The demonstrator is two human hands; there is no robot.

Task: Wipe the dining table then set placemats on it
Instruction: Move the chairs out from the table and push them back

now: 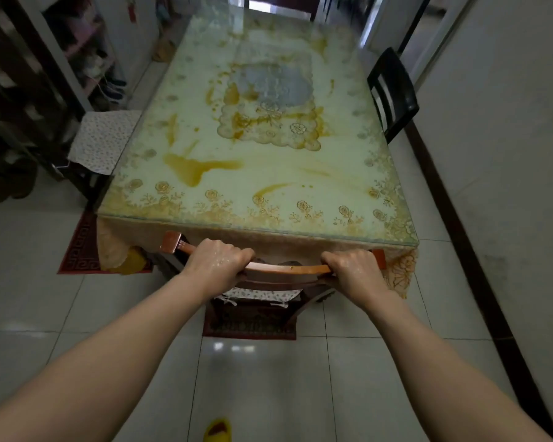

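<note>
The dining table [268, 167] is a long rectangle running away from the viewer, its near short edge just beyond a wooden chair pushed in at that end. A glass sheet covers a pale, yellowed cloth printed with golden rose borders and a scalloped lace-like panel at the centre. Orange-brown stains show across the surface, the largest a splash at the near left. The cloth's edge hangs down below the glass at the near end.

a home dining room: a glass-topped dining table [268, 161] over a floral cloth, wooden chairs [393, 94] with cushions at its edges, a tiled floor [268, 378], a cluttered shelf [87, 52] alongside.
</note>
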